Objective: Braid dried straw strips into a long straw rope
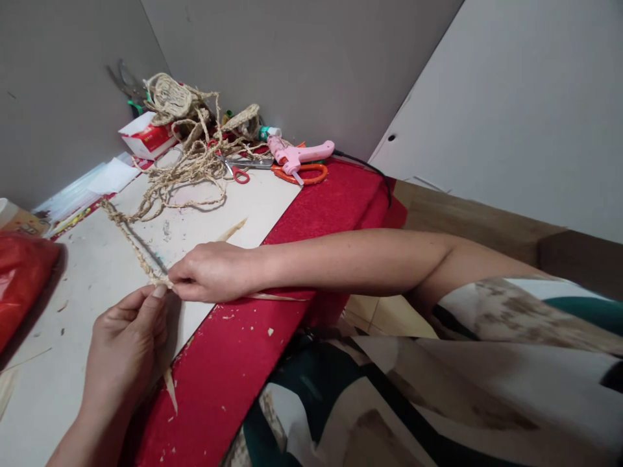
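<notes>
A braided straw cord [135,248] runs from the tangled pile down to my two hands. My left hand [127,331] pinches its near end between thumb and fingers. Right beside it, my right hand [207,272] is closed on the same end, knuckles up. Loose straw strands stick out around the hands: one pale strand [233,229] points away past my right hand, another [170,390] hangs below my left hand, and a thin one shows under my right wrist. The exact grip point is partly hidden by my fingers.
Behind lies a heap of braided cord [195,162] with a red-and-white box [147,136], orange-handled scissors [302,174], small red-handled scissors [238,174] and a pink glue gun [299,154]. A red plastic bag [24,279] sits left. A white board [97,311] covers part of the red tabletop [253,337].
</notes>
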### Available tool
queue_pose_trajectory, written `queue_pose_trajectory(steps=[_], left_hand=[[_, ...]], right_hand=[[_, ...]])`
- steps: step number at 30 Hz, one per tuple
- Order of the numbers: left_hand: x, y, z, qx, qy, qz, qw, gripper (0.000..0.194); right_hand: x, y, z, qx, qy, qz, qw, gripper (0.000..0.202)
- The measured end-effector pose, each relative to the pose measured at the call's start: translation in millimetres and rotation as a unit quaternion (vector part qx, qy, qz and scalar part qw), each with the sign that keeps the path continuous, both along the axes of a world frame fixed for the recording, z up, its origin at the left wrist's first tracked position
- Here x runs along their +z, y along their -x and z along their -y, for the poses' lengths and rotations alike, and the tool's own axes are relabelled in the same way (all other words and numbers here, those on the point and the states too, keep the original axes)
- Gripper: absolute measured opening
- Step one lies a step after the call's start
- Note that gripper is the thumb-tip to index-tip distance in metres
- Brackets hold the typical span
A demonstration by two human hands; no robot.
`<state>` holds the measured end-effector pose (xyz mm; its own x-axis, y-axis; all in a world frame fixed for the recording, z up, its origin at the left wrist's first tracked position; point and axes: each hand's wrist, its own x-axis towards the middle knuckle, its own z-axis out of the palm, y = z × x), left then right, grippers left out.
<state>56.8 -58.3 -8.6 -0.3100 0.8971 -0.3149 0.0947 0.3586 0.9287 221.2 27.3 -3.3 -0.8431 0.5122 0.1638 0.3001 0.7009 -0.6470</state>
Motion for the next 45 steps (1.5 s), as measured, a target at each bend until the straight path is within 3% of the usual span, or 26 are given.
queue_pose_trajectory(steps=[6,8,14,22,26,30,32,37,40,43,45], left_hand=[[3.0,-4.9,-1.3,0.01,-0.01,0.051,0.999,0.028],[2.5,-4.1,-2.0,0.003,-0.009,0.05,0.999,0.027],[0.8,-1.6,-1.8,-0.014,-0.006,0.037,0.999,0.028],[2.1,-1.9,-1.8,-0.023,-0.009,0.044,0.999,0.025],[3.7,-3.2,-2.3,-0.018,0.001,0.05,0.999,0.025],[2.5,-3.1,-1.7,-0.014,0.011,0.034,0.999,0.028],[-0.2,-1.7,-1.1,-0.009,0.013,0.024,1.0,0.029],[-9.0,3.8,0.6,-0.022,0.0,0.005,1.0,0.031],[-12.0,4.9,0.8,-0.032,-0.021,0.004,0.999,0.029],[-12.9,4.5,-0.2,-0.034,-0.026,0.037,0.998,0.027],[-12.1,4.3,-1.2,-0.035,-0.028,0.066,0.997,0.024]], right_hand=[[14.1,-8.2,-9.3,-0.086,-0.082,-0.068,0.991,0.027],[13.8,-6.5,-15.3,-0.066,-0.078,-0.044,0.994,0.021],[5.7,4.8,-31.4,0.049,0.091,0.009,0.995,0.017],[12.0,8.6,-46.3,0.092,0.173,0.013,0.981,0.008],[15.1,11.7,-51.5,0.096,0.237,0.044,0.966,0.016],[22.5,11.9,-52.3,0.1,0.122,0.067,0.985,0.014],[27.2,10.4,-48.0,0.086,0.101,0.094,0.987,0.012],[30.2,6.3,-16.1,0.042,0.275,0.11,0.954,0.02],[22.5,6.7,7.3,-0.021,0.32,0.064,0.945,0.018],[13.0,9.5,24.0,-0.068,0.278,0.025,0.958,0.02],[9.0,11.9,31.2,-0.093,0.184,0.022,0.978,0.023]])
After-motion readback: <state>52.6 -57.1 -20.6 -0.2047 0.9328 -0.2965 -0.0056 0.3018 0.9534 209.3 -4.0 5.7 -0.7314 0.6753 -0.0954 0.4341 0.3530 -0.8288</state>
